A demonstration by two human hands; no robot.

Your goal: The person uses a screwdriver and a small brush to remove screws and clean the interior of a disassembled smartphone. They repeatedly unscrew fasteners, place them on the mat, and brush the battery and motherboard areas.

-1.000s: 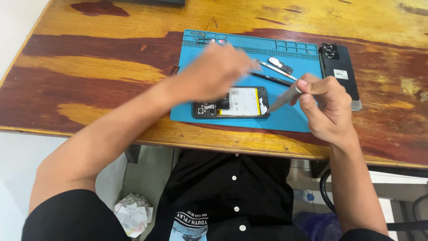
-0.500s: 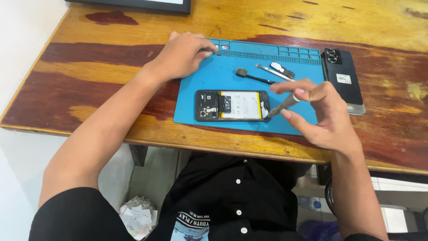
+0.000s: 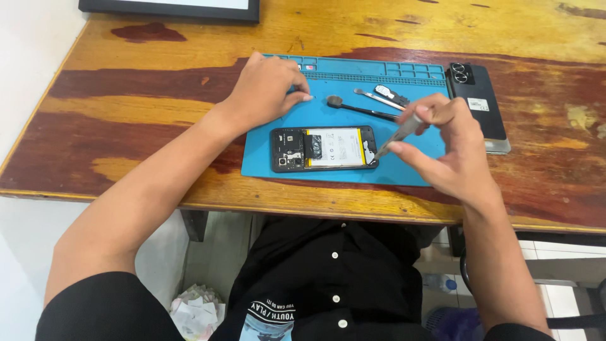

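An opened black phone (image 3: 323,148) with its battery and boards exposed lies on a blue work mat (image 3: 271,161). My right hand (image 3: 445,148) grips a thin grey screwdriver (image 3: 399,134) whose tip touches the phone's right end. My left hand (image 3: 268,88) rests on the mat's upper left, just above the phone. Its fingertips are pinched together against the mat, with nothing visible between them.
A black-handled tool (image 3: 360,108) and a small metal tool (image 3: 385,96) lie on the mat behind the phone. A dark phone back cover (image 3: 478,107) sits at the mat's right edge. A dark frame (image 3: 170,7) stands at the back of the wooden table (image 3: 126,113).
My left hand moved off the phone to the mat's upper left and pinched its fingers down there. My right hand kept the screwdriver at the phone's right end.
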